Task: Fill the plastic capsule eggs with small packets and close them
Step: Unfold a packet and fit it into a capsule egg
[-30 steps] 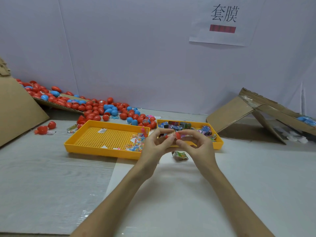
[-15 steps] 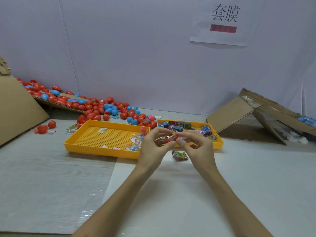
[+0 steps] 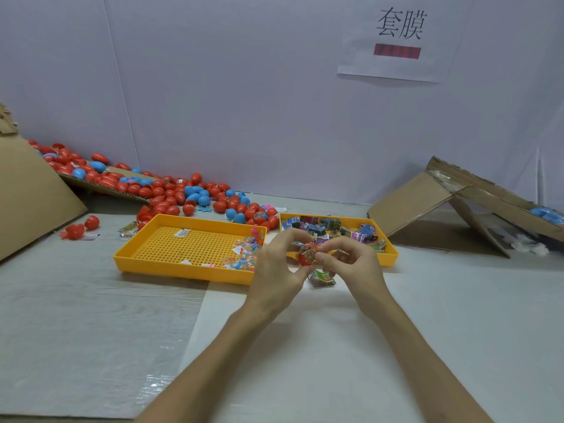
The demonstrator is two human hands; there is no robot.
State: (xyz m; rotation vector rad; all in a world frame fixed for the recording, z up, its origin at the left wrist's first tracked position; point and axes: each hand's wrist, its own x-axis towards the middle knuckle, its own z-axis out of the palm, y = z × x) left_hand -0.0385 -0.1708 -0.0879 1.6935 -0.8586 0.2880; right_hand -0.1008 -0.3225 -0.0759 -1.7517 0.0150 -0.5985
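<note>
Capsule egg (image 3: 302,260) of red plastic sits in mid-air above the table (image 3: 91,331), just in front of the near rim of the right-hand yellow tray (image 3: 389,259). A small printed packet (image 3: 309,252) lies against its open side, partly tucked in. The left grip (image 3: 276,270) grasps the egg from the left, thumb low and fingers curled over the top. The right grip (image 3: 351,264) meets it from the right, thumb and forefinger pinching at the packet where it touches the egg, the other fingers curled behind. Whether a second egg half is in either grip cannot be told.

Directly below the two grips, a loose green-and-white packet (image 3: 322,276) lies on a white sheet (image 3: 305,361) spread over the table. The right-hand tray holds a heap of colourful packets (image 3: 323,225). Beside it, the left-hand yellow tray (image 3: 183,271) has a perforated floor with clear-wrapped trinkets (image 3: 241,257) gathered at its right end.

Behind the trays a spill of red and blue eggs (image 3: 189,193) runs back to the left along a cardboard flap (image 3: 100,186). Two stray red eggs (image 3: 79,228) lie apart at the left. A cardboard panel (image 3: 30,203) leans at far left, a collapsed cardboard box (image 3: 427,206) rests at right, and a paper sign (image 3: 396,41) hangs on the wall.
</note>
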